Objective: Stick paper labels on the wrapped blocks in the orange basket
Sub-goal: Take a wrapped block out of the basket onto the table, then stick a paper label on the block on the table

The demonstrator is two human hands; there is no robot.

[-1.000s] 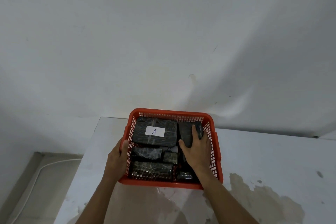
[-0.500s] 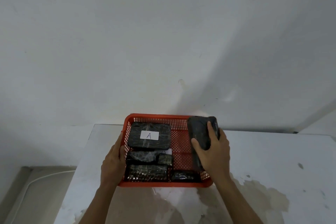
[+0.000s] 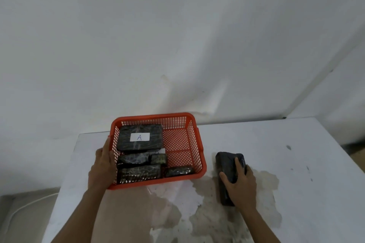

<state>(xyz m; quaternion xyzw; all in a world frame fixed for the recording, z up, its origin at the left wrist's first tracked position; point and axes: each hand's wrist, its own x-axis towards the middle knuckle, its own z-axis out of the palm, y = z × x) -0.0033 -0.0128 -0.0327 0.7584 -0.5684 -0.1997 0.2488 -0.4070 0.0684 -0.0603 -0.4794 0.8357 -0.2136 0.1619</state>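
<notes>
An orange basket (image 3: 183, 116) stands on the white table (image 3: 276, 144). Inside it lies a large black wrapped block (image 3: 124, 140) bearing a white paper label (image 3: 139, 136) marked "A", with several smaller wrapped blocks (image 3: 138, 172) in front of it. The basket's right half is bare mesh. My left hand (image 3: 102, 161) grips the basket's left rim. To the right of the basket, a dark wrapped block (image 3: 225, 163) rests on the table, and my right hand (image 3: 240, 183) is closed over its near part.
A white wall rises right behind the table. The tabletop has worn, brownish patches (image 3: 207, 213) in front of the basket. The table's left edge runs close to the basket, with a floor and a pale cable (image 3: 23, 209) below.
My right hand lifted the dark wrapped block out of the basket's right side and set it on the table to the right. My left hand stayed on the rim.
</notes>
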